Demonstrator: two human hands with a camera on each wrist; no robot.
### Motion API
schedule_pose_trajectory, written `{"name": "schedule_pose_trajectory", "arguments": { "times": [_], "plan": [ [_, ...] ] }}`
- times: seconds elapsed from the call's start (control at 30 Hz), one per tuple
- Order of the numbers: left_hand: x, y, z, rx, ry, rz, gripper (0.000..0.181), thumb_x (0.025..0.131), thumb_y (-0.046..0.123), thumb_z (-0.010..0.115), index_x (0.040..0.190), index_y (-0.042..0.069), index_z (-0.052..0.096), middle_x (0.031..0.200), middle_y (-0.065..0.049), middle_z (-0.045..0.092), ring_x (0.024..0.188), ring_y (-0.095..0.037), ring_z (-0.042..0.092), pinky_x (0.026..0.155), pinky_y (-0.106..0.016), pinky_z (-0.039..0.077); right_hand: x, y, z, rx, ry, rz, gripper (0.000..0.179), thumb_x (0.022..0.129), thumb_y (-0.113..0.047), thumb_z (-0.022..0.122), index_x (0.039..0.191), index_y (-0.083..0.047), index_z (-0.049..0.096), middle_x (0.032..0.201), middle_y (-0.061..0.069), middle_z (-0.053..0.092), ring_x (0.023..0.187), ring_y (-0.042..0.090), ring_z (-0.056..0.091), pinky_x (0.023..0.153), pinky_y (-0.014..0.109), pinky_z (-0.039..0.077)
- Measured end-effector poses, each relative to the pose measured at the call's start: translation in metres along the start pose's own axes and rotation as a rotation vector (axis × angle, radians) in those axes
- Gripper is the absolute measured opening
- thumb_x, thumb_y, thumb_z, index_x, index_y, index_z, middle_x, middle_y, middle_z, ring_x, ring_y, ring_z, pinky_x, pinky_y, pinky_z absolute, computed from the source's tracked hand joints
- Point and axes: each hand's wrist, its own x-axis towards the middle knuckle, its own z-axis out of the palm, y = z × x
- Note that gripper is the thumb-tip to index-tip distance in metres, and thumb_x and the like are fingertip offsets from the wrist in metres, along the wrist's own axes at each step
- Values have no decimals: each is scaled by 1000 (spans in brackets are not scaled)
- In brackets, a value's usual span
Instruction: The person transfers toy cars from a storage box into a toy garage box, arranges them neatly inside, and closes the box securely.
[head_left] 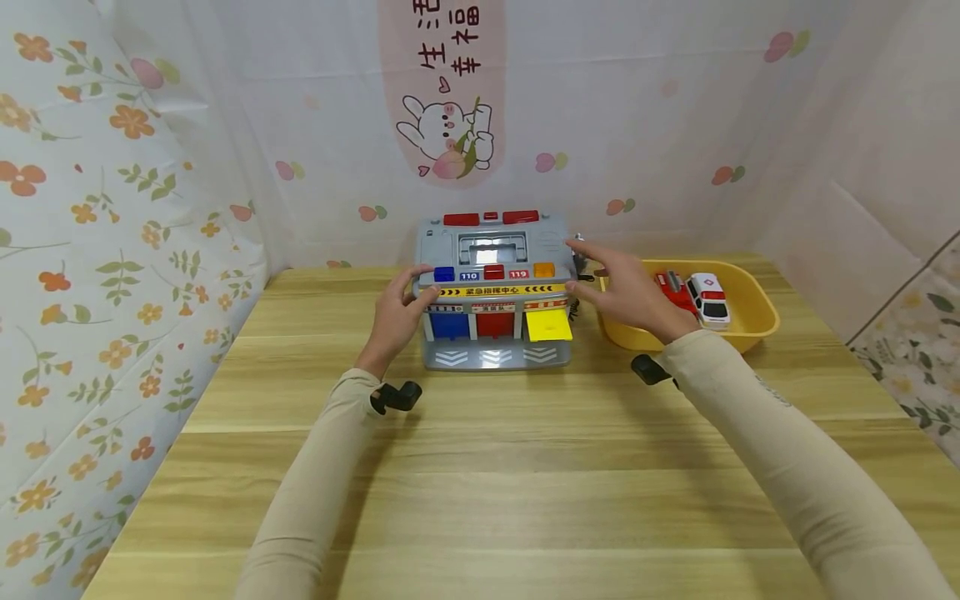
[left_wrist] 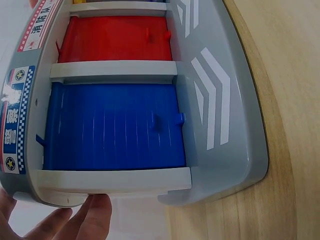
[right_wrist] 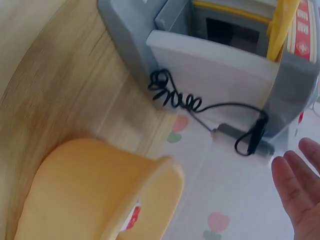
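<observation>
A grey toy emergency station [head_left: 491, 287] stands at the back of the wooden table. Its blue door [left_wrist: 117, 127] and red door [left_wrist: 117, 39] are down, while the yellow door [head_left: 548, 324] sticks outward, raised. My left hand [head_left: 397, 321] touches the station's left end, the thumb by the front edge of the roof and the other fingers along the side wall. At the right end, my right hand [head_left: 630, 287] has its fingers extended beside the roof; in the right wrist view they appear just off the station. A coiled black cord [right_wrist: 172, 95] hangs on that side.
A yellow bin [head_left: 761, 308] stands right of the station, under my right forearm. Inside lie a white toy ambulance [head_left: 708, 298] and a red toy vehicle [head_left: 672, 289]. Patterned cloth [head_left: 315, 125] hangs behind the table and at both sides.
</observation>
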Motion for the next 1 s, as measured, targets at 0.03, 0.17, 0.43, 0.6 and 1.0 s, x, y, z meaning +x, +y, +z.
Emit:
{"name": "schedule_pose_trajectory", "arguments": {
  "times": [0.03, 0.17, 0.43, 0.6, 1.0],
  "plan": [
    [0, 0, 0, 1, 0, -1, 41, 100, 34, 60, 138, 22, 54, 148, -7, 46, 107, -33, 66, 98, -47, 52, -1, 2, -1, -3, 8, -3, 68, 96, -24, 67, 156, -12, 36, 163, 14, 34, 145, 39, 39, 110, 58, 44],
    [1, -2, 0, -5, -7, -6, 42, 100, 35, 60, 139, 22, 54, 150, -7, 45, 109, -34, 65, 101, -49, 51, -3, 9, -4, -18, 31, 6, 67, 96, -24, 67, 155, -12, 37, 161, 14, 38, 143, 39, 41, 109, 58, 45],
    [0, -1, 0, -5, -8, -13, 42, 100, 37, 59, 140, 23, 53, 152, -6, 43, 115, -35, 65, 105, -51, 50, -10, 22, -16, -26, 31, 73, 66, 98, -26, 64, 157, -18, 35, 160, 17, 39, 143, 41, 41, 109, 59, 43],
    [1, -2, 0, -12, -5, -9, 41, 100, 36, 59, 139, 23, 54, 150, -7, 44, 116, -35, 65, 104, -51, 50, -13, 33, -21, -26, 52, 89, 65, 98, -25, 65, 156, -18, 37, 159, 17, 40, 141, 42, 42, 108, 60, 44],
    [1, -3, 0, -13, -3, -14, 40, 100, 35, 59, 138, 25, 53, 150, -7, 44, 119, -34, 64, 104, -52, 50, -21, 56, -31, -92, 79, 77, 62, 97, -22, 65, 153, -13, 41, 153, 22, 47, 129, 48, 53, 99, 62, 49]
  ]
}}
